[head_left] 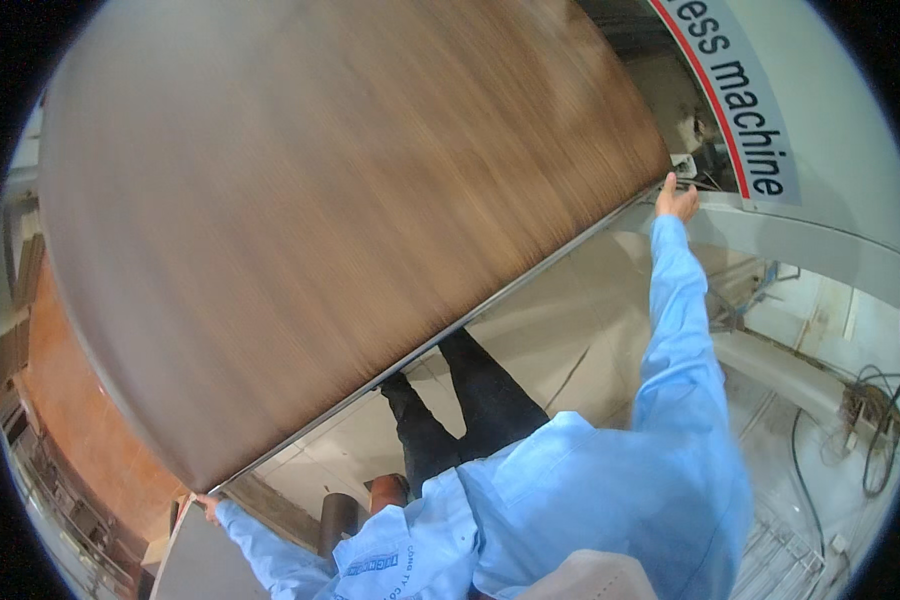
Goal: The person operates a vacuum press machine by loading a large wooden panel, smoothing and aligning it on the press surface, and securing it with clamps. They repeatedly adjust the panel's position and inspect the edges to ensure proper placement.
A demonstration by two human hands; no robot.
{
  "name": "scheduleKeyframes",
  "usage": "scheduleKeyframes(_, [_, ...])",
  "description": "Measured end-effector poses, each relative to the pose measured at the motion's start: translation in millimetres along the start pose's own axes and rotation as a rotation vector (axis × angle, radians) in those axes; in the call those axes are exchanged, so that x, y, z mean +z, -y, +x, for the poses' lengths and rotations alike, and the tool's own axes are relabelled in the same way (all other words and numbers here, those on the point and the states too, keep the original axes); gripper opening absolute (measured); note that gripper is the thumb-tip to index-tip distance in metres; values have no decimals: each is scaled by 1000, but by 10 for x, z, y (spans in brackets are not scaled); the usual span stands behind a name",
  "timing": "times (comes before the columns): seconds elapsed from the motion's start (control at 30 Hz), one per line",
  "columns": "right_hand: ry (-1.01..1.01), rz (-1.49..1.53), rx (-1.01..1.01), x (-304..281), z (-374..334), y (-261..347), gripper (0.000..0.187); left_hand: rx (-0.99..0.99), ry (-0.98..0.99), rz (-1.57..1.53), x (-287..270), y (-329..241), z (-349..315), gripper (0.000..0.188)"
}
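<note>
A large brown wood-grain sheet (pixel 370 220) fills the upper left and middle of the view. Its near edge runs slantwise above a thin grey metal rim (pixel 530 275). At the near left corner of the sheet, my left hand (pixel 208 506) is closed, with its fingertips on the corner; part of the fingers is hidden. My right arm is stretched out to the near right corner. There my right hand (pixel 678 200) touches the edge, its thumb and fingers apart.
A pale machine housing (pixel 835 130) with a red-striped label rises at the right. Dark cables (pixel 875 440) hang at the lower right. Brown rolls (pixel 340 520) stand beside my left arm. Orange-brown flooring or boards (pixel 80 390) lie at the far left. Pale floor tiles show below the sheet.
</note>
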State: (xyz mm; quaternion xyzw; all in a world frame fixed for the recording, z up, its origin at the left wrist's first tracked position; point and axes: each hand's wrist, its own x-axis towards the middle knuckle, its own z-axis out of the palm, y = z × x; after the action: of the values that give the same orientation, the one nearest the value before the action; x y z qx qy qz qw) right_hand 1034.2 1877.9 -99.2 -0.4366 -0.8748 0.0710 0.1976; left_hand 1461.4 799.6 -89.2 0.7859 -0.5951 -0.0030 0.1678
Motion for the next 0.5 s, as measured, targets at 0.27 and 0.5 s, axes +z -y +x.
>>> scheduleKeyframes(0.27, [191,433,280,59,-966,947,89,258,-3,-344,315,-232,-1492,79])
scheduleKeyframes(0.5, [173,407,232,152,-965,749,83,180,70,-469,5,-488,-1812,76])
